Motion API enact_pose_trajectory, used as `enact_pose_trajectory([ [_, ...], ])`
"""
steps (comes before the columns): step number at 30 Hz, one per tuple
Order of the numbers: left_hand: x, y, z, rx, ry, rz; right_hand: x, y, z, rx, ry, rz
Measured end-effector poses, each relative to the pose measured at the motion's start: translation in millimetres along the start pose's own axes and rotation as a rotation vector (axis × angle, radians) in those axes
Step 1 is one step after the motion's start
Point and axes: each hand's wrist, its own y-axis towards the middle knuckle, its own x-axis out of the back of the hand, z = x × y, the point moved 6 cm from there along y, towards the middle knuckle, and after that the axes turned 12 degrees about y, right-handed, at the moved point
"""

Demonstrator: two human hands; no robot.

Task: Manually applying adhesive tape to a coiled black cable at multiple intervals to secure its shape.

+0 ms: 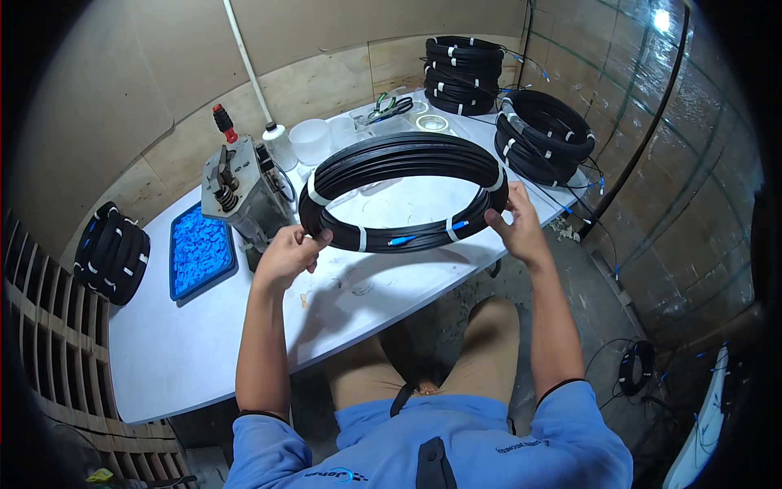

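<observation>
Between both hands, tilted above the white table, I hold a large black cable coil (403, 151) bound with white tape bands. Two blue connectors (401, 241) lie along its near side. Gripping the coil's left edge is my left hand (291, 251), with thumb and fingers closed on it. On the opposite edge my right hand (517, 224) pinches the coil, thumb on the near face; part of its fingers is hidden behind it. Left of the coil stands a grey metal bench machine (240, 191) with a red-and-black handle.
A dark tray (181, 292) of small blue parts sits on the left of the table (155, 363). Stacked cable coils (462, 75) and another coil pile (544, 134) stand far right, loose ends trailing. More coils (112, 253) stand at left. Behind are a white bottle (279, 147) and a tub (310, 142).
</observation>
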Motion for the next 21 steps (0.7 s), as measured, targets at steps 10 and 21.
enact_pose_trajectory([
  [10, -29, 13, 39, -0.177, -0.404, -0.300, -40, -21, -17, -0.139, 0.850, -0.346],
  [21, -52, 19, 28, -0.082, -0.598, -0.370, -40, -29, 2, -0.535, 0.813, -0.296],
])
